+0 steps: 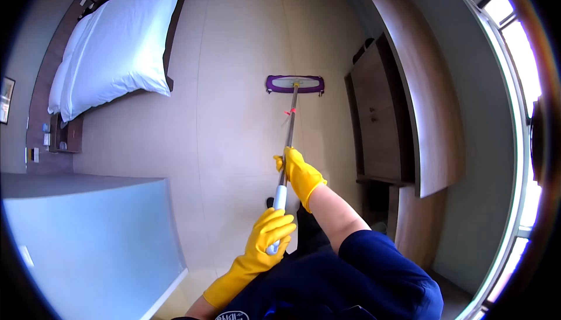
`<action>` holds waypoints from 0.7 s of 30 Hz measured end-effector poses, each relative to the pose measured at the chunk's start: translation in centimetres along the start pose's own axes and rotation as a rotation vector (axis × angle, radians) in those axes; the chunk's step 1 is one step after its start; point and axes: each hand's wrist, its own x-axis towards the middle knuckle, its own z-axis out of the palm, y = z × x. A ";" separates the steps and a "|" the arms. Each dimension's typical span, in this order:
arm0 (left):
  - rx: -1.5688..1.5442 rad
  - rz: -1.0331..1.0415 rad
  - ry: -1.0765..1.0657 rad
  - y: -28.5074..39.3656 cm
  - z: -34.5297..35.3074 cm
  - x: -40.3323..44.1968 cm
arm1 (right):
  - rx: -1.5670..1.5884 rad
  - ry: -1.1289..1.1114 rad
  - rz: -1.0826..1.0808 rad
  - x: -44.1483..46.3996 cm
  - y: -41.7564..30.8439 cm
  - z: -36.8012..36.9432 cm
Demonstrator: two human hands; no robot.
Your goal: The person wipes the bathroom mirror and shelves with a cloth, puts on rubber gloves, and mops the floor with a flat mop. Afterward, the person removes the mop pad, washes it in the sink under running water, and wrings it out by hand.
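Navy shirt (374, 279) foremost, a person's yellow-gloved left hand (266, 238) closes around the white handle (280, 197) of a flat mop (291, 127), the right hand (302, 175) wrapped firmly on its metal pole (294, 101). The purple-edged mop head (279, 84) lies on the beige floor (239, 57) between a bed (120, 45) and a wooden cabinet (383, 110).

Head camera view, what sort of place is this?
Most likely a bedroom, though I can't tell whether in a home or a hotel. A large white-covered bed stands on one side, with a framed picture on the wall beyond it.
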 end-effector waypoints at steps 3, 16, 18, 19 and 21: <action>-0.030 0.025 0.020 -1.3 -1.9 8.4 | -0.046 -0.006 -0.007 1.9 -6.5 3.7; -0.088 0.199 0.287 -17.6 -0.2 50.9 | -0.295 -0.118 -0.201 19.5 -47.3 20.7; -0.070 0.243 0.383 -19.3 -0.8 52.1 | -0.470 -0.157 -0.261 18.5 -48.2 22.4; -0.135 0.211 0.372 -20.5 -1.2 52.8 | -0.635 -0.281 -0.433 18.2 -48.8 22.2; -0.146 0.167 0.512 -21.6 -2.2 55.6 | -0.636 -0.239 -0.435 19.1 -51.7 25.3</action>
